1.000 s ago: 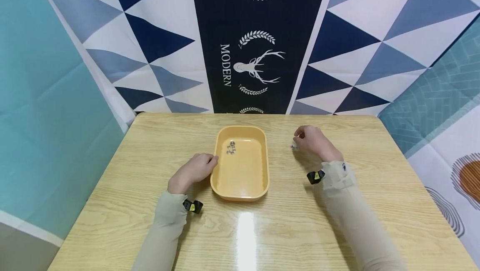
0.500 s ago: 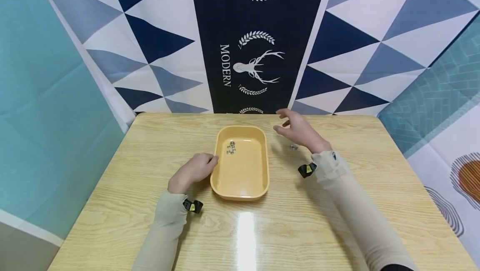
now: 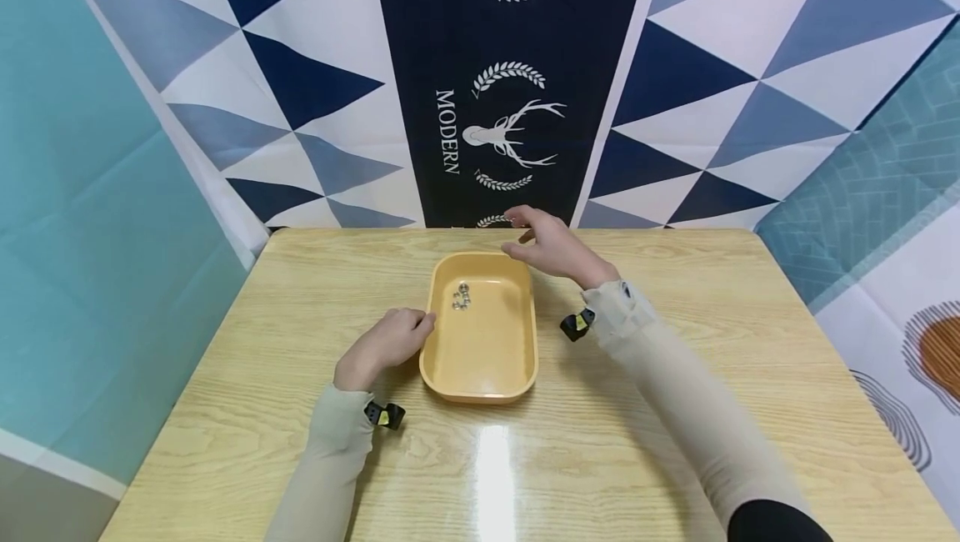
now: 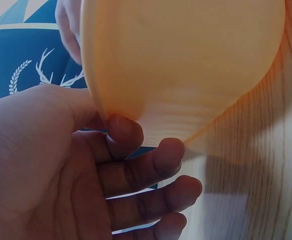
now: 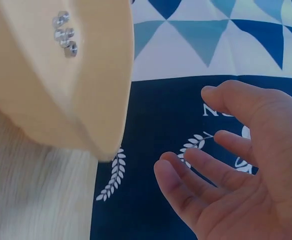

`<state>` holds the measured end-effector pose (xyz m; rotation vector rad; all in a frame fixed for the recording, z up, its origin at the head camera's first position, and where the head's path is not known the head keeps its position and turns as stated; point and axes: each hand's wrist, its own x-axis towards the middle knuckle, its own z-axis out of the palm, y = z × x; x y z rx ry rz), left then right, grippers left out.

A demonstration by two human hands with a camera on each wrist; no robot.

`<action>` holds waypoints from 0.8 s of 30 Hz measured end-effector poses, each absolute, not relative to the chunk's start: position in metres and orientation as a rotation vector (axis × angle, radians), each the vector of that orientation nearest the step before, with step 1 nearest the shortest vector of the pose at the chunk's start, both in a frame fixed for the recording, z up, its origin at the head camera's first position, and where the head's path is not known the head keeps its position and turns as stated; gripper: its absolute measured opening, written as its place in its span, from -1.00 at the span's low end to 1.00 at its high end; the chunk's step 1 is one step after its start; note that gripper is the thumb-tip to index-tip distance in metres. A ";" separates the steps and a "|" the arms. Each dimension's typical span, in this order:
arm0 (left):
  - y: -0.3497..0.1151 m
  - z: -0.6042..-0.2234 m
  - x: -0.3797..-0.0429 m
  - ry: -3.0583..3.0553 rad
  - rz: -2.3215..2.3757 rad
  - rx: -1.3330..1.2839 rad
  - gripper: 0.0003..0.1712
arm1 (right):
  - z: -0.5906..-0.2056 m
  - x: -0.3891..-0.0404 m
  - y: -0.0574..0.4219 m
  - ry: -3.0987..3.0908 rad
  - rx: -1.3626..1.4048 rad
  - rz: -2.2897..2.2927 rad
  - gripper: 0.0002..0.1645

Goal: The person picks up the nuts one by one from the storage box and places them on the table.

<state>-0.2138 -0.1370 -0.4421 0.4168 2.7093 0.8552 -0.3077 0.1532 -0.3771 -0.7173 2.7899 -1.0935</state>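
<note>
A yellow plastic tray [image 3: 487,350] stands on the table, with several small metal nuts [image 3: 462,296] lying at the left of its floor. My left hand [image 3: 386,343] pinches the tray's left rim; in the left wrist view its index fingertip presses the outer wall, while the thumb tip is hidden behind the rim. Over the tray's far right corner hovers my right hand [image 3: 557,247]. The right wrist view shows its fingers [image 5: 176,190] loosely bent and spread from the thumb, holding nothing. The same nuts [image 5: 65,34] appear in the tray there.
The wooden table [image 3: 300,283] extends on both sides of the tray. A patterned cloth backdrop [image 3: 510,108] rises at its far edge, and a teal panel [image 3: 112,192] stands at the left. My right sleeve [image 3: 675,383] crosses the table's right part.
My right hand has moved left from beside two small nuts on the table to above the tray's far right corner, its fingers spreading. My sleeve now covers those nuts' spot. The left hand stays put.
</note>
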 end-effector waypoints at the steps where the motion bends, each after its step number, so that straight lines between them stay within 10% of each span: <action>1: -0.137 -0.442 -0.214 2.707 0.854 0.415 -0.48 | -0.377 -0.309 0.150 2.787 -0.716 -1.092 -0.32; 24: -0.136 -0.442 -0.213 2.712 0.849 0.395 -0.49 | -0.406 -0.311 0.096 2.672 -0.852 -0.894 -0.47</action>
